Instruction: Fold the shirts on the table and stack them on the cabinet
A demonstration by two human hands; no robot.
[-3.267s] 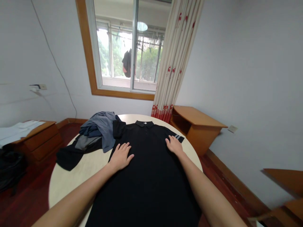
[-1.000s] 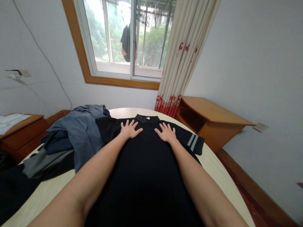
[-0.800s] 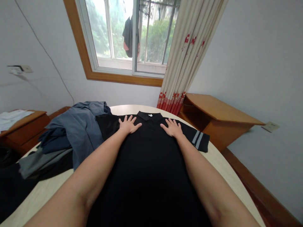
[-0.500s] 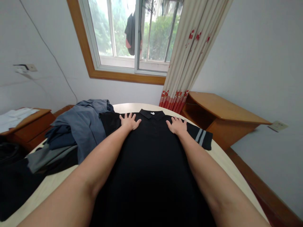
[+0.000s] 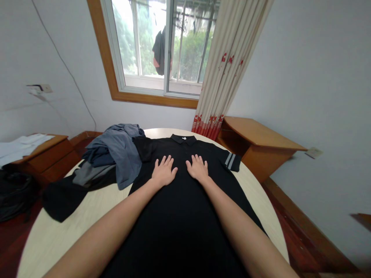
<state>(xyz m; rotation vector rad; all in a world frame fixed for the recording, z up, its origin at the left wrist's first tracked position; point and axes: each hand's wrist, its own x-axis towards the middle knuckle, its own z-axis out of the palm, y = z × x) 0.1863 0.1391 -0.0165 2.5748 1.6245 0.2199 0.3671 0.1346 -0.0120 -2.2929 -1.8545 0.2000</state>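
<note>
A black polo shirt (image 5: 185,200) lies spread face up on a round pale table (image 5: 95,208), its collar at the far edge. Two grey stripes mark the sleeve on the right; the other sleeve touches a heap of clothes. My left hand (image 5: 164,172) rests flat on the upper chest of the shirt, left of the buttons, fingers spread. On the right side of the chest my right hand (image 5: 197,168) lies flat too, fingers apart. Neither hand grips the cloth. The lower part of the shirt runs toward me between my forearms.
Grey and dark clothes (image 5: 124,154) are heaped on the table's left side. Beyond stand a window and a curtain (image 5: 226,69). A wooden desk (image 5: 257,135) is at the right, a wooden cabinet (image 5: 55,158) with papers at the left, a black bag (image 5: 17,193) beside it.
Both hands have moved from near the shoulders down onto the chest and closer together. The view has shifted, showing more of the table.
</note>
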